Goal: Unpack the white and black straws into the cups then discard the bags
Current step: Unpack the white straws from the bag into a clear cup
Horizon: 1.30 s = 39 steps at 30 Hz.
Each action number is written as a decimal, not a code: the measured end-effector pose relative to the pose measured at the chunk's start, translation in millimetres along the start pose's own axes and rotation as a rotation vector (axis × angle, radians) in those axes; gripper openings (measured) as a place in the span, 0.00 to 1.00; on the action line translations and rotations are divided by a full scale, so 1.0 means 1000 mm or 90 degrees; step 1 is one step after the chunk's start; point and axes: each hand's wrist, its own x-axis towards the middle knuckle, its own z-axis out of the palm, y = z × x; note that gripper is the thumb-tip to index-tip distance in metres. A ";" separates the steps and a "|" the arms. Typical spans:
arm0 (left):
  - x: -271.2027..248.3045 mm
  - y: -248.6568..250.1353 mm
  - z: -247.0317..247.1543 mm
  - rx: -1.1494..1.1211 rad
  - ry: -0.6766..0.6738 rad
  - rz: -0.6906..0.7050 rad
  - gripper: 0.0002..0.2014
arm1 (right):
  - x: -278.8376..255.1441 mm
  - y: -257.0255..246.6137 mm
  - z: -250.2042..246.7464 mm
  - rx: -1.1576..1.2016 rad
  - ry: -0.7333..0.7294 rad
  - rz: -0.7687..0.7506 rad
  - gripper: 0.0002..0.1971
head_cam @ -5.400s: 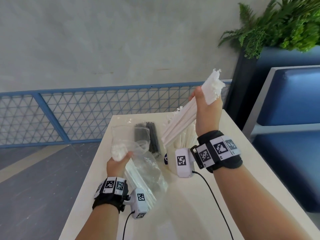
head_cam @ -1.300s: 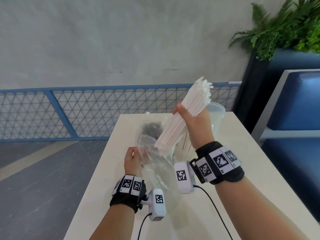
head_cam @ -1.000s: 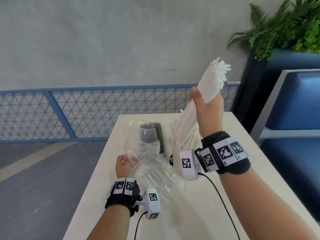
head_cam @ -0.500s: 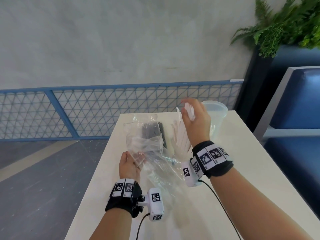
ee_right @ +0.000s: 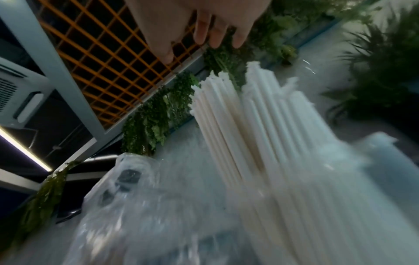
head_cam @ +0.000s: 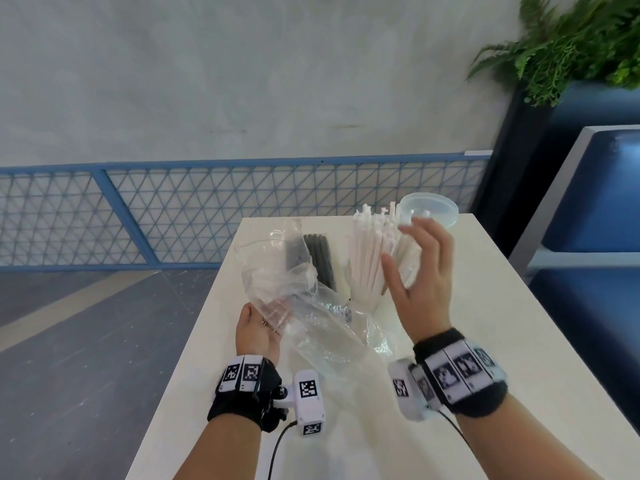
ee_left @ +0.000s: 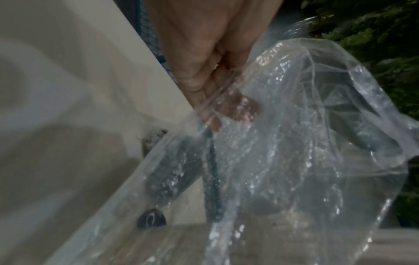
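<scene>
My right hand (head_cam: 419, 271) has just let go, fingers spread; the white straws (head_cam: 372, 258) now stand in their cup. My left hand (head_cam: 258, 329) pinches the emptied bag (head_cam: 311, 317) above the desk (head_cam: 485, 341); black straws (head_cam: 320, 259) come next.

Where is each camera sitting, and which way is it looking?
Head: worn on the head, looking forward and down at the table; both forearms, left hand and right hand show.
Left wrist: on the left wrist, looking along the fingers pinching the clear bag.
Right wrist: on the right wrist, looking along open fingers at the white straws.
Shared: the head view also shows the clear bag and white straws.
</scene>
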 end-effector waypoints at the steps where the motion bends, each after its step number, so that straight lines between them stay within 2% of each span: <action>1: 0.000 -0.001 -0.006 -0.003 0.015 0.002 0.13 | -0.018 0.005 -0.007 0.023 -0.011 0.028 0.11; 2: 0.000 -0.001 -0.012 -0.014 0.023 -0.004 0.12 | -0.035 0.011 -0.013 0.038 -0.059 0.090 0.08; 4: -0.004 -0.002 -0.021 -0.064 0.008 -0.018 0.03 | -0.070 0.029 -0.019 0.031 -0.218 0.282 0.08; 6: -0.006 -0.004 -0.024 -0.074 0.039 -0.027 0.02 | -0.097 0.044 -0.020 0.020 -0.381 0.459 0.15; 8: -0.006 -0.009 -0.025 -0.066 0.109 -0.019 0.10 | -0.110 0.050 -0.018 0.076 -0.493 0.578 0.23; 10: -0.010 -0.014 -0.024 -0.046 0.133 -0.029 0.11 | -0.115 0.049 -0.013 0.183 -0.514 0.674 0.24; 12: -0.011 -0.020 -0.030 -0.015 0.130 -0.044 0.09 | -0.117 0.048 -0.006 0.283 -0.481 0.743 0.22; 14: -0.012 -0.025 -0.038 0.048 0.147 -0.051 0.08 | -0.118 0.049 0.001 0.304 -0.443 0.765 0.19; 15: -0.013 -0.025 -0.042 0.122 0.178 -0.031 0.07 | -0.118 0.050 0.003 0.295 -0.435 0.765 0.18; 16: -0.012 -0.025 -0.048 0.234 0.235 0.027 0.09 | -0.117 0.051 0.004 0.285 -0.437 0.763 0.17; 17: -0.011 -0.023 -0.054 0.359 0.300 0.125 0.13 | -0.116 0.052 0.005 0.281 -0.446 0.761 0.15; 18: -0.013 -0.019 -0.060 0.471 0.339 0.263 0.16 | -0.115 0.052 0.006 0.282 -0.458 0.761 0.14; 19: -0.016 -0.013 -0.064 0.561 0.337 0.408 0.17 | -0.114 0.053 0.006 0.285 -0.470 0.764 0.13; 20: -0.019 -0.007 -0.067 0.641 0.304 0.508 0.19 | -0.114 0.052 0.007 0.288 -0.481 0.767 0.12; 21: -0.020 -0.003 -0.069 0.722 0.255 0.550 0.21 | -0.114 0.052 0.008 0.288 -0.489 0.770 0.12; 22: -0.020 0.001 -0.070 0.800 0.203 0.533 0.22 | -0.115 0.052 0.009 0.289 -0.497 0.773 0.12; 24: -0.021 0.001 -0.069 0.938 0.121 0.365 0.18 | -0.118 0.052 0.013 0.285 -0.507 0.787 0.12; 26: -0.019 -0.001 -0.072 0.939 0.081 0.222 0.13 | -0.122 0.052 0.017 0.277 -0.510 0.800 0.12; 27: -0.020 -0.001 -0.074 0.893 0.068 0.196 0.16 | -0.123 0.052 0.019 0.272 -0.511 0.803 0.11; 29: -0.023 -0.001 -0.077 0.850 0.034 0.214 0.28 | -0.125 0.053 0.021 0.264 -0.512 0.806 0.11; 30: -0.024 -0.001 -0.078 0.885 0.011 0.249 0.29 | -0.125 0.053 0.022 0.259 -0.513 0.806 0.10; 33: -0.024 -0.005 -0.078 1.005 -0.045 0.395 0.18 | -0.126 0.052 0.026 0.243 -0.525 0.800 0.10; 34: -0.023 -0.004 -0.078 1.005 -0.030 0.415 0.17 | -0.126 0.052 0.027 0.231 -0.530 0.795 0.10; 37: -0.012 0.003 -0.090 0.958 0.103 0.354 0.15 | -0.126 0.055 0.031 0.166 -0.549 0.784 0.11; 39: -0.004 0.007 -0.103 0.953 0.152 0.294 0.15 | -0.128 0.061 0.032 0.101 -0.581 0.763 0.12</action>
